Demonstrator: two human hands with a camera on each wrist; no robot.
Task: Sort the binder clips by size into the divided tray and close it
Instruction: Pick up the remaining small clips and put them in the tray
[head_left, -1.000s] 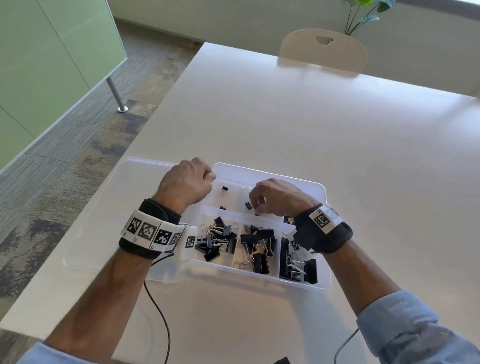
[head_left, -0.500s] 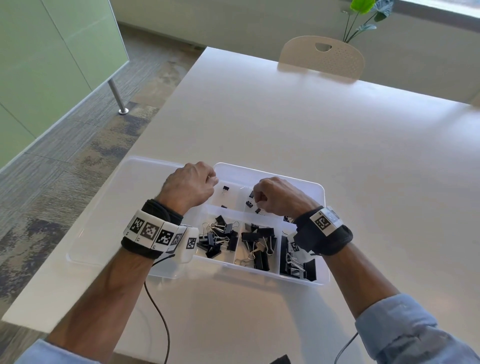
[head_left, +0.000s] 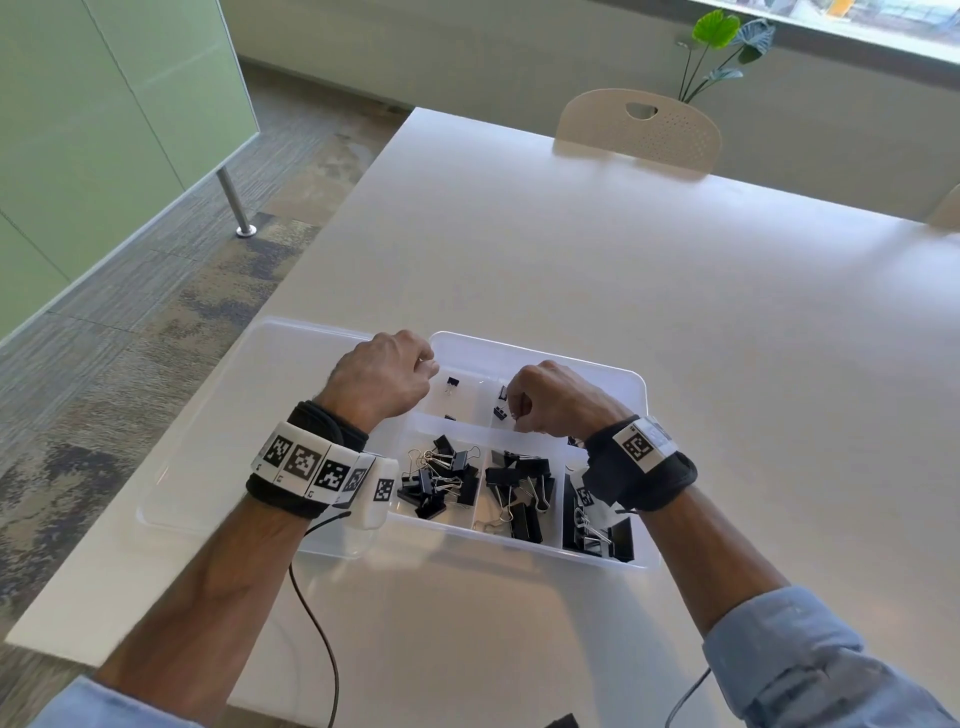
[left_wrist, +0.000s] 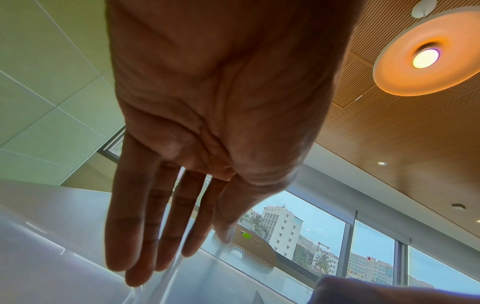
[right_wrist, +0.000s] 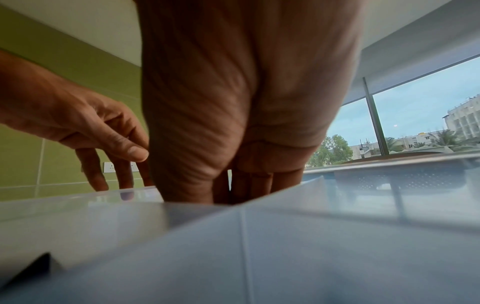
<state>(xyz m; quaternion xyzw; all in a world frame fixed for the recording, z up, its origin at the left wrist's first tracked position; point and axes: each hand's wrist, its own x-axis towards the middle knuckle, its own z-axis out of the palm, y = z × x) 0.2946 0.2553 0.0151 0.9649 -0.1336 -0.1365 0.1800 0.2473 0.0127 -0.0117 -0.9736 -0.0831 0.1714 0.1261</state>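
A clear divided tray (head_left: 642, 395) sits near the table's front edge, with its lid (head_left: 218, 441) lying open to the left. The near compartments hold piles of black binder clips (head_left: 441, 480), and larger ones (head_left: 597, 540) are at the right. A few small clips (head_left: 452, 384) lie in the far compartments. My left hand (head_left: 384, 376) is at the tray's far left corner. Its fingers (left_wrist: 155, 226) are straight and touch the rim. My right hand (head_left: 556, 405) reaches down into a far compartment, with thumb and fingers (right_wrist: 259, 174) pinched together on a small clip. A divider (right_wrist: 259, 236) mostly hides it.
The white table (head_left: 675, 312) stretches far back and right. A beige chair (head_left: 639, 130) and a plant (head_left: 722, 47) stand behind it. The table's left edge drops to carpet just beyond the lid. A cable (head_left: 322, 623) trails from my left wrist.
Both hands stay almost where they were over the far compartments. The head view has tilted up a little.
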